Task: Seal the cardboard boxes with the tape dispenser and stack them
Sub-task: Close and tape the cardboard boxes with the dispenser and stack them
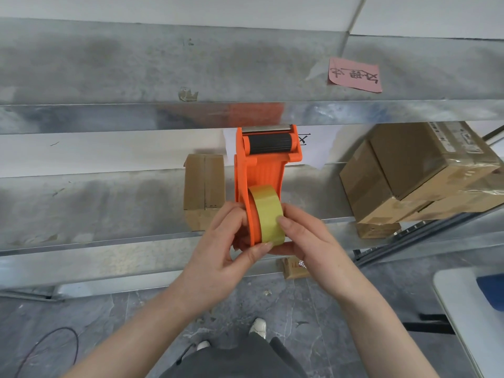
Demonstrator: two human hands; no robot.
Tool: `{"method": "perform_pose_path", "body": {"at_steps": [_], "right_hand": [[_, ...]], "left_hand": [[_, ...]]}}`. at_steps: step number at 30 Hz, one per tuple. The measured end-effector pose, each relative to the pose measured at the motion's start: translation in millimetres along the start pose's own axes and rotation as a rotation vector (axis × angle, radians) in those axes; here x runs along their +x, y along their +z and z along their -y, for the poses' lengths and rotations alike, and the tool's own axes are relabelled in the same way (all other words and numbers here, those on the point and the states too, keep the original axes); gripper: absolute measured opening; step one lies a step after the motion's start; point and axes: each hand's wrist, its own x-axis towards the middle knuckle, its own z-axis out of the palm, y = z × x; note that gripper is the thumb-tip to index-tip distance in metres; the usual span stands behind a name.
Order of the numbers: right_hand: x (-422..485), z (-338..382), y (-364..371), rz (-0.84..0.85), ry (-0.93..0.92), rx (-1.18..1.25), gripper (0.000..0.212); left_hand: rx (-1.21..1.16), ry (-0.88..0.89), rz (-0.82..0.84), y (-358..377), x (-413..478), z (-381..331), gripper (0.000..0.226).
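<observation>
Orange plastic tape dispenser [261, 170] was held upright in the air in front of the galvanised metal shelving [109, 200]. Its black ribbed roller [270, 143] and metal blade strip [266, 129] were at the top, away from you, and the roll of yellowish tape [266, 211] sat low, between your hands. Likely reason: you were looking for the tape's loose end before any sealing. Your left hand [229, 241] curled round the dispenser's left flange, thumb tucked beneath the roll, taking the weight. Your right hand [305, 241] cupped the roll from the right, one fingertip pressed on the tape's outer face and the rest folded under. Neither hand was slack. Small brown cardboard box [203, 184] stood on the shelf just behind, with its seam seemingly untaped. Stacked brown cardboard boxes [409, 173] lay well to the right. Pink paper note [354, 75] was stuck on the shelf above.
</observation>
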Motion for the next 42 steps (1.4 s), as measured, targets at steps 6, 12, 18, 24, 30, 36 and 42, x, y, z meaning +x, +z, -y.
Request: {"method": "perform_pose_path", "body": {"at_steps": [6,12,18,24,30,36,42], "right_hand": [[4,-3,4,-0.093,-0.012,-0.049,0.036],[7,-2,10,-0.126,0.025,-0.096,0.040],[-2,7,0,0.109,0.028,-0.117,0.038],[-2,12,-1,-0.016,-0.046,-0.495,0.027],[-5,10,10,-0.053,-0.135,-0.800,0.013],[-5,11,12,-0.094,-0.175,-0.893,0.015],[-4,7,15,-0.130,-0.156,-0.971,0.016]], "left_hand": [[0.060,0.047,-0.017,1,1,2,0.011],[0.138,0.097,-0.010,1,-1,5,0.015],[-0.072,-0.058,0.008,-6,2,8,0.021],[0.250,0.042,-0.167,-7,9,6,0.037],[0.897,0.371,-0.044,-9,37,-5,0.022],[1.012,0.462,0.002,-10,36,-2,0.014],[0.991,0.393,-0.001,0,32,0,0.032]]}}
